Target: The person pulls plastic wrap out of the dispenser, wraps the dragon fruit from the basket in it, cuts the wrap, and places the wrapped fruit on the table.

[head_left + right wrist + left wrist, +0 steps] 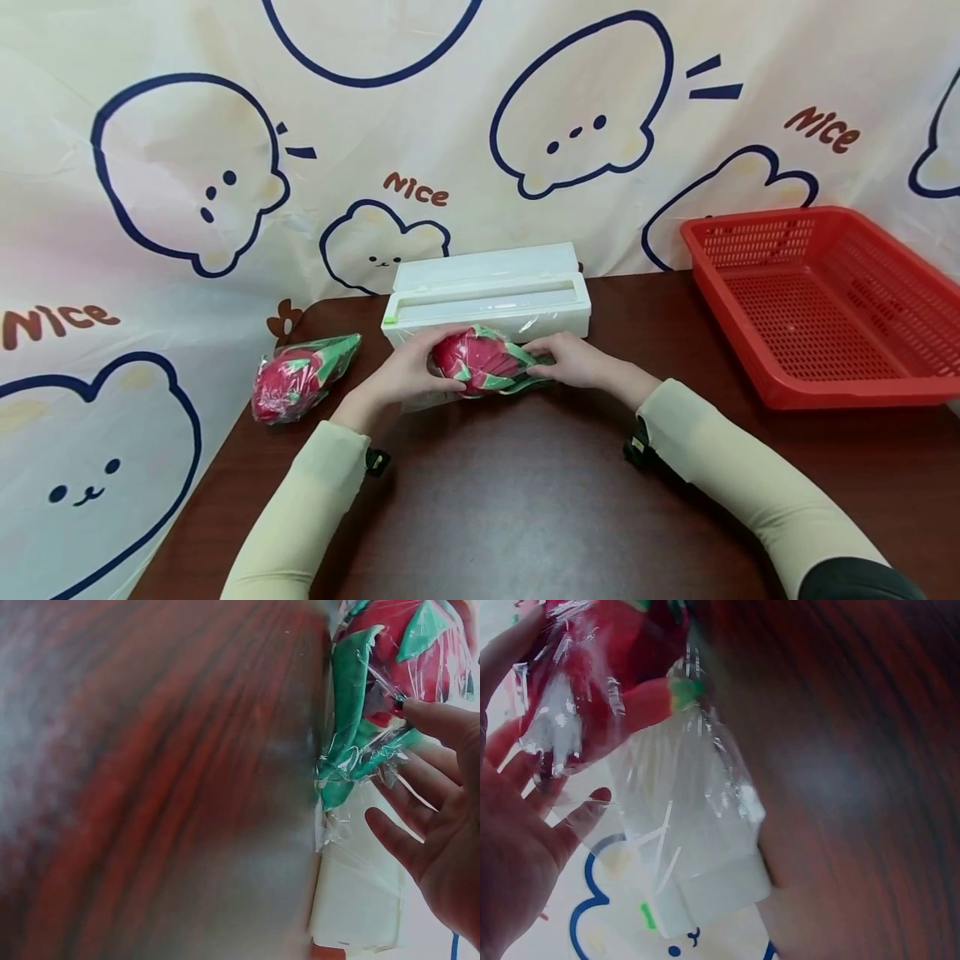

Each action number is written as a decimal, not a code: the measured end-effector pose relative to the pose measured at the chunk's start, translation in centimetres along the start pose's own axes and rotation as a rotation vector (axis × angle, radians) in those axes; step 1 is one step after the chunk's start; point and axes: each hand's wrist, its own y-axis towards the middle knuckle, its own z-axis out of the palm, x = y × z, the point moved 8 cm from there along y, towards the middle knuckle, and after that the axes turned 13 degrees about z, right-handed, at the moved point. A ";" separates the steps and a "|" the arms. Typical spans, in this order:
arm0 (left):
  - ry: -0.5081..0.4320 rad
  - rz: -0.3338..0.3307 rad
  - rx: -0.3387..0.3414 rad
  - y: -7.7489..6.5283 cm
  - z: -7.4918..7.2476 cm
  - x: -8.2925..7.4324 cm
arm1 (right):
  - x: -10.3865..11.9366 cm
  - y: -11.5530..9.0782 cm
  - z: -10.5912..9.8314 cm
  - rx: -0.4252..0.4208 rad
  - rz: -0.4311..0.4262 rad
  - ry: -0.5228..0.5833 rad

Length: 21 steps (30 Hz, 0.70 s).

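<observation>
A pink dragon fruit [480,358] with green leaf tips lies between both hands, covered in clear plastic film [682,772]. My left hand [408,367] grips its rounded left end, thumb in front and fingers over the top. At the leafy right end, my right hand [573,360] pinches the film and leaves, with the thumb on the near side in the right wrist view. Loose film trails from the left end across a white film dispenser box [510,323] just behind the fruit. Parts of the leaves are hidden by the right fingers.
Another dragon fruit [288,383], wrapped in film, lies at the table's left edge. A red plastic basket [772,321] stands at the right. Behind the dark wooden table [525,492] hangs a printed cloth [465,125] with bear drawings.
</observation>
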 end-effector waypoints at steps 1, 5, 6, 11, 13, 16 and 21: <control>-0.002 -0.010 -0.001 0.1 0.0 0.2 | 0.0 0.0 -0.1 -0.006 0.009 -0.007; 0.009 -0.042 -0.001 0.3 -0.1 0.6 | 0.2 -0.1 -0.8 -0.041 0.015 -0.007; 0.015 -0.043 -0.002 0.4 -0.1 0.6 | 0.4 -0.1 -1.0 -0.051 0.008 -0.001; 0.077 -0.050 -0.011 0.7 -0.5 0.3 | 1.9 0.3 -1.9 -0.094 -0.041 -0.010; 0.095 -0.054 -0.018 0.7 -0.6 0.3 | 2.6 0.5 -1.8 -0.096 -0.059 -0.025; 0.098 -0.050 -0.028 0.7 -0.6 0.3 | 3.5 0.9 -1.3 -0.077 -0.079 -0.051; 0.098 -0.062 -0.049 0.6 -0.5 0.6 | 3.6 1.6 -0.1 -0.011 -0.027 -0.062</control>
